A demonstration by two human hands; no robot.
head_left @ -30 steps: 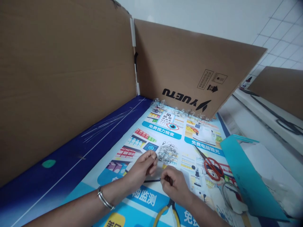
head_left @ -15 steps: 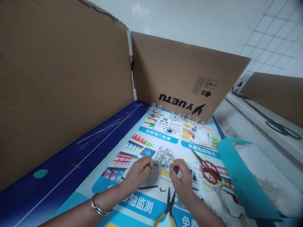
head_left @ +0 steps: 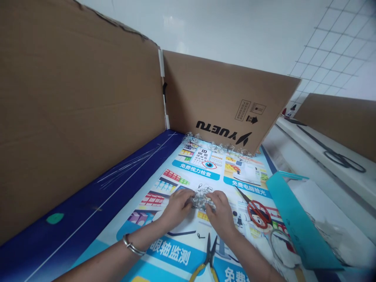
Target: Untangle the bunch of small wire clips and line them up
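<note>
A clump of clear, shiny wiry pieces [head_left: 201,196] with small dark loops lies on the printed sheet between my hands. My left hand [head_left: 177,206], with a silver bangle on its wrist, has curled fingers against the clump's left side. From the right, my right hand [head_left: 219,213] pinches at the clump with bent fingers and thumb. Just below sits a small black loop [head_left: 201,235]. Nearer to me, pliers with yellow handles [head_left: 209,260] lie with their jaws apart. Red-handled scissors [head_left: 256,211] rest right of my right hand.
Cardboard panels [head_left: 229,90] stand behind and at the left. More wiry clumps [head_left: 220,148] line the back panel's foot. A teal box [head_left: 302,227] with white material stands at the right, beside a roll of tape [head_left: 280,244]. Long black scissors [head_left: 337,154] lie on a ledge.
Both hands have moved in to the clump, and their fingers now touch its two sides. Before, they were held apart just in front of it. The camera view has shifted slightly.
</note>
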